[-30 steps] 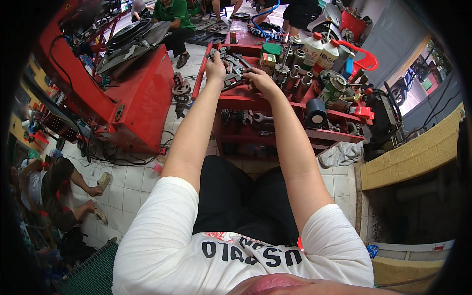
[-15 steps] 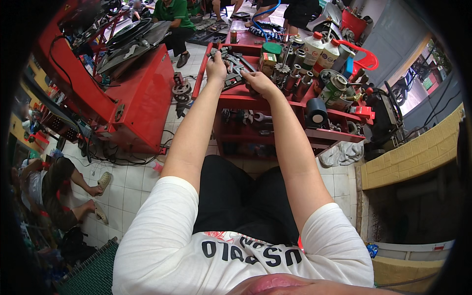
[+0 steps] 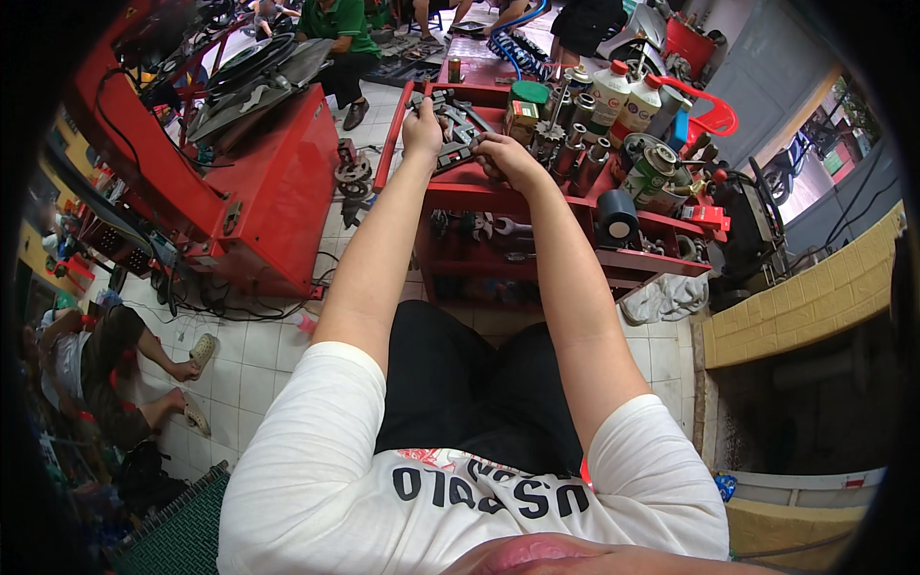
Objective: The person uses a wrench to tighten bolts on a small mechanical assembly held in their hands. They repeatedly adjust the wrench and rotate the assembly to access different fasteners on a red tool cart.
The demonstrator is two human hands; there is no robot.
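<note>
Red cart – tools (under hands).

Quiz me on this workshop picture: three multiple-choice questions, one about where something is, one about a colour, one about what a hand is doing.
1. Where is the black tape roll?
A. on the red tool cart, right of the hands
B. on the floor tiles
C. on the person's lap

2. What colour is the cap of the white bottle?
A. blue
B. red
C. yellow

3. What is the right hand doing?
A. hanging at the side
B. lying flat on the floor
C. curled over tools on the cart's top shelf, beside the left hand

Answers: 1 A, it stands on the cart's shelf edge. 2 B, the cap shows red. 3 C, the fingers bend over the metal tools.
</note>
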